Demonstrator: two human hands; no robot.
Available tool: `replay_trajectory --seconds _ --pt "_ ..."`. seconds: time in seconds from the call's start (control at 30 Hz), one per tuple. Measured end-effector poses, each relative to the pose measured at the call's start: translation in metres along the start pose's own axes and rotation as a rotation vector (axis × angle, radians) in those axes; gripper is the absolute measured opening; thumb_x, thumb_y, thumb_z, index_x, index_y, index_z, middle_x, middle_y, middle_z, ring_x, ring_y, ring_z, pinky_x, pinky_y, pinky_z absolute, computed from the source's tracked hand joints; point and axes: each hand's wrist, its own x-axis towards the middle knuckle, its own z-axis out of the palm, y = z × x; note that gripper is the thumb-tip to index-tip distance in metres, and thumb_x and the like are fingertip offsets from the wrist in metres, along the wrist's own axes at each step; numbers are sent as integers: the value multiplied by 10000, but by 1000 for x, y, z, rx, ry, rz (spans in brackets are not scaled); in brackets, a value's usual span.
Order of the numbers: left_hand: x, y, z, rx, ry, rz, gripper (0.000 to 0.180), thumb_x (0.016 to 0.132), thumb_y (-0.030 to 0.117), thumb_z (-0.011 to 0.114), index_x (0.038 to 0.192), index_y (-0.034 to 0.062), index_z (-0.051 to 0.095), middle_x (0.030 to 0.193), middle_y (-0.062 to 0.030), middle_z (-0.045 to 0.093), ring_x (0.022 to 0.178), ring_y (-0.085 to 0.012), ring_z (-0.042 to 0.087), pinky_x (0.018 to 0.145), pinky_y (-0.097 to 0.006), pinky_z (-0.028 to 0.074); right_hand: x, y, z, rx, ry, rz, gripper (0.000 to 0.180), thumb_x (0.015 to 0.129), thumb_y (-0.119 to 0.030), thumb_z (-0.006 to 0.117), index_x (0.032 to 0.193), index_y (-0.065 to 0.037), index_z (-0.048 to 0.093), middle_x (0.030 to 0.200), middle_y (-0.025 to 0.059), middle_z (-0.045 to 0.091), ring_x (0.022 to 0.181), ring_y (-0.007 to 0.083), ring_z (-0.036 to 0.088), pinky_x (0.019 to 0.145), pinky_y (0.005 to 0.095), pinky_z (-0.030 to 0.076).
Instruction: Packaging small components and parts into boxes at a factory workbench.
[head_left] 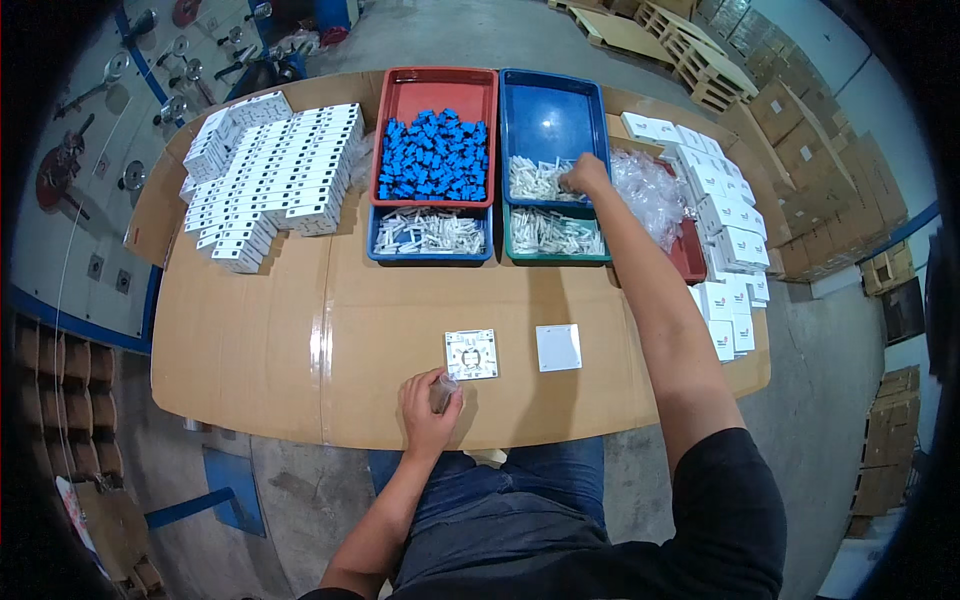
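My left hand (428, 415) is curled around a small clear plastic bag (441, 396) near the table's front edge. Right beside it lies a white square frame (471, 355) with cut-outs and a round centre. A plain white square plate (558, 348) rests to the right of the frame. My right arm stretches across the table, and my right hand (588, 176) reaches into the far blue tray (552, 105). Its fingers are bunched together at a pile of small white plastic pieces (537, 179); their tips are hidden, so what they pinch cannot be made out.
A red tray (437, 90) holds blue parts (433, 155). Nearer stand a blue tray (430, 258) and a green tray (558, 259) of white pieces. White boxes (290, 165) are stacked at left, more boxes (730, 215) at right, beside clear plastic bags (648, 195).
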Motion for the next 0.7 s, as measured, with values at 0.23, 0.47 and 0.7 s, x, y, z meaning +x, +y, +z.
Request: replay_trajectory --seconds 0.23,0.47,0.7 --pt "-1 -2 2 3 14 8 378 788 148 792 1132 56 664 1053 -117 669 1008 -299 612 924 -413 433 29 -29 -28 451 -97 -47 579 746 -287 876 1198 3 662 1019 184 717 781 305 746 692 376 618" --pt "-2 0 -3 13 8 -23 380 789 149 792 1131 51 659 1051 -109 668 1005 -294 612 925 -416 433 0 0 -53 419 -124 -102 240 856 -70 684 1085 2 682 912 167 722 743 280 749 614 390 618" --pt "-2 -4 4 22 20 31 415 785 146 795 1154 48 635 1058 -107 666 1005 -294 611 927 -421 432 -18 54 -19 -76 71 -502 122 791 -170 698 889 -133 761 908 158 746 871 368 710 783 448 571"
